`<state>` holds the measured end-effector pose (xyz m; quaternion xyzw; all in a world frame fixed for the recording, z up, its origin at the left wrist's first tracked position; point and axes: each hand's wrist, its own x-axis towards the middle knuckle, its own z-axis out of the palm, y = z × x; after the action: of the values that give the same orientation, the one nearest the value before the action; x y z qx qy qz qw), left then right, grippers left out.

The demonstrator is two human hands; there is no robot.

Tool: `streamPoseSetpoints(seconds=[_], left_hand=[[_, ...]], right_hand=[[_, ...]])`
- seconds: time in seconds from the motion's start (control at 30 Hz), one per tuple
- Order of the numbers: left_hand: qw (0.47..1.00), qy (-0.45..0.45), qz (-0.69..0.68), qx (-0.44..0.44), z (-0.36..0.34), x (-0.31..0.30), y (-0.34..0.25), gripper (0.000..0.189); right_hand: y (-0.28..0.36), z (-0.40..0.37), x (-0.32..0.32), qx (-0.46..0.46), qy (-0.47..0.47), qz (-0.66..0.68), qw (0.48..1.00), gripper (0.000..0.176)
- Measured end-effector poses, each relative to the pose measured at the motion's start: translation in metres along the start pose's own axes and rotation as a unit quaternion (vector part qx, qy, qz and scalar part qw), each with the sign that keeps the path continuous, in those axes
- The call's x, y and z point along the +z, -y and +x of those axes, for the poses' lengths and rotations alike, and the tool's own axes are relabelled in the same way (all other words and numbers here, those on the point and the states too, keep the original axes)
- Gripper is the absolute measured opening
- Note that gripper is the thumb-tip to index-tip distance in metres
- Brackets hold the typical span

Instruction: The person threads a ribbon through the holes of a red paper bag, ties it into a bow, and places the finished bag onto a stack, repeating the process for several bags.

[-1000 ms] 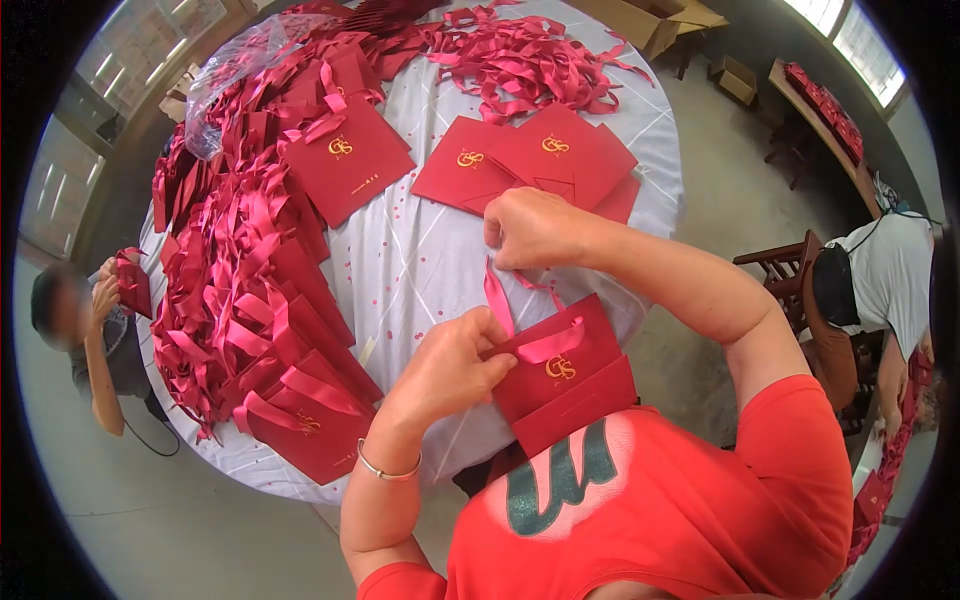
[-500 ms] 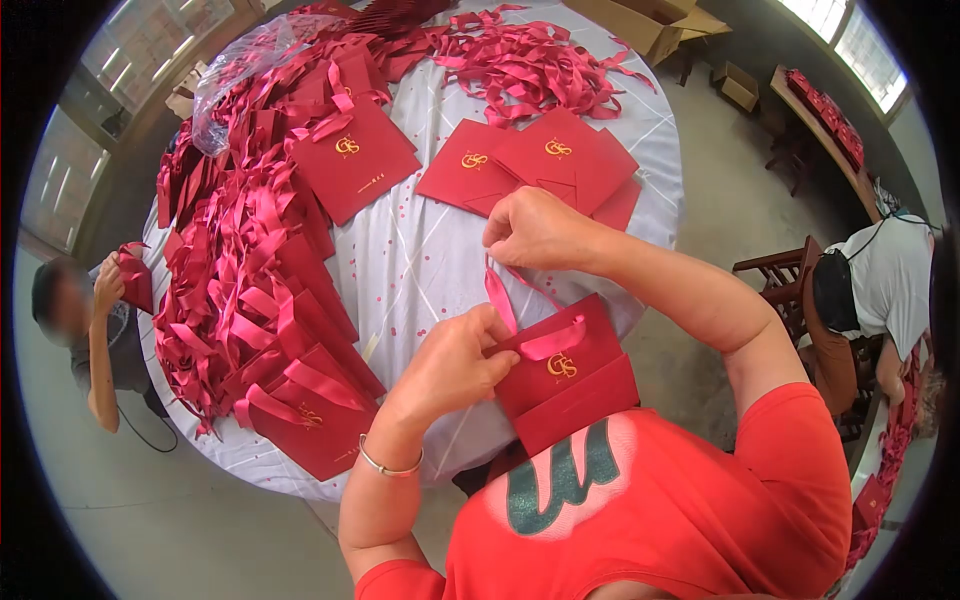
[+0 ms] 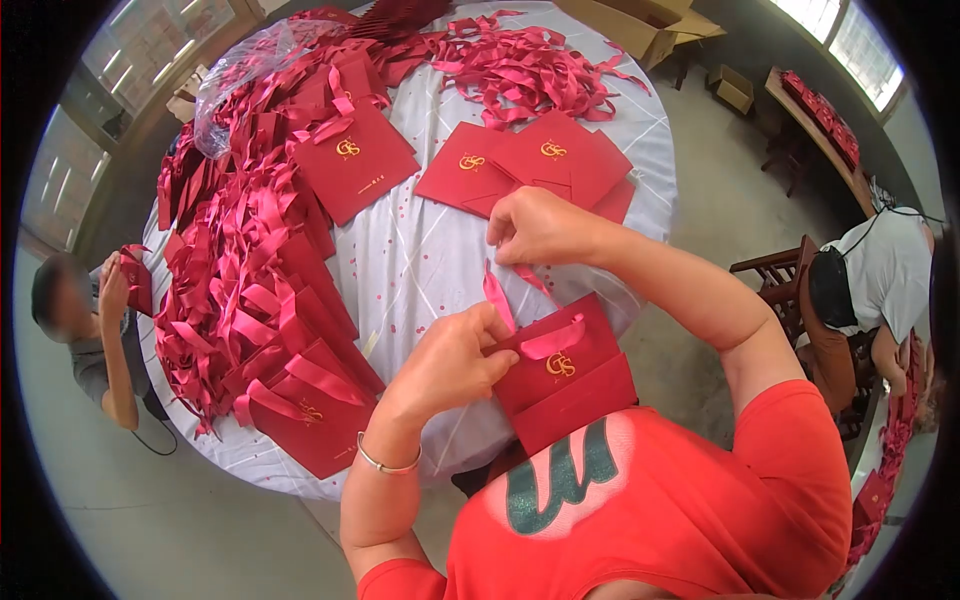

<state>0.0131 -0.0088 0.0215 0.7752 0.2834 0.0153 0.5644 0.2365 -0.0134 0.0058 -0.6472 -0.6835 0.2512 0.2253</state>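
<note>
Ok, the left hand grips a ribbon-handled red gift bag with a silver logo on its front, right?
Not quite: the head view shows the logo is gold, not silver. The left hand does grip the ribbon-handled red gift bag.

Left grip pinches, thumb over curled fingers, forearm slanting upward; right grip sits higher, fingertips bunched, elbow bent outward.

Bright window, grey floor, wooden chair, round white-clothed table
</note>
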Motion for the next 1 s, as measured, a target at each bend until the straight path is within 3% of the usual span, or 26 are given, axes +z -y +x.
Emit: streamPoseSetpoints(seconds=[0.07,0.2,0.27,0.37,0.5,0.6,0.67,0.77,1.0], left_hand=[[1.000,0.007,0.014,-0.008,0.001,-0.001,0.000,0.018],[1.000,0.011,-0.003,-0.020,0.002,0.000,0.000,0.016],[1.000,0.008,-0.004,-0.008,0.003,0.002,0.004,0.015],[1.000,0.009,0.002,-0.012,0.002,0.000,0.000,0.016],[1.000,0.018,-0.011,-0.017,0.003,-0.001,0.003,0.018],[1.000,0.016,0.006,-0.026,0.002,-0.001,0.000,0.017],[1.000,0.015,-0.009,-0.021,0.002,0.000,0.000,0.017],[1.000,0.013,-0.019,-0.013,0.002,0.000,0.002,0.017],[1.000,0.010,-0.008,-0.011,0.001,0.000,0.001,0.017]], right_hand=[[0.006,-0.001,-0.006,0.043,-0.001,0.107,0.993,0.025],[0.015,-0.003,0.003,0.120,0.056,0.130,0.983,0.026],[0.008,-0.004,0.014,0.041,-0.019,0.065,0.997,0.027],[0.014,-0.005,0.007,0.029,-0.057,-0.023,0.998,0.030],[0.019,-0.010,0.001,0.048,-0.020,-0.094,0.994,0.031],[0.007,-0.004,0.003,0.036,0.018,-0.056,0.998,0.030],[0.010,-0.003,0.000,0.113,0.065,0.052,0.990,0.025],[0.008,-0.004,0.000,0.127,0.079,0.160,0.976,0.020],[0.005,-0.004,0.017,0.119,0.050,0.194,0.972,0.013]])
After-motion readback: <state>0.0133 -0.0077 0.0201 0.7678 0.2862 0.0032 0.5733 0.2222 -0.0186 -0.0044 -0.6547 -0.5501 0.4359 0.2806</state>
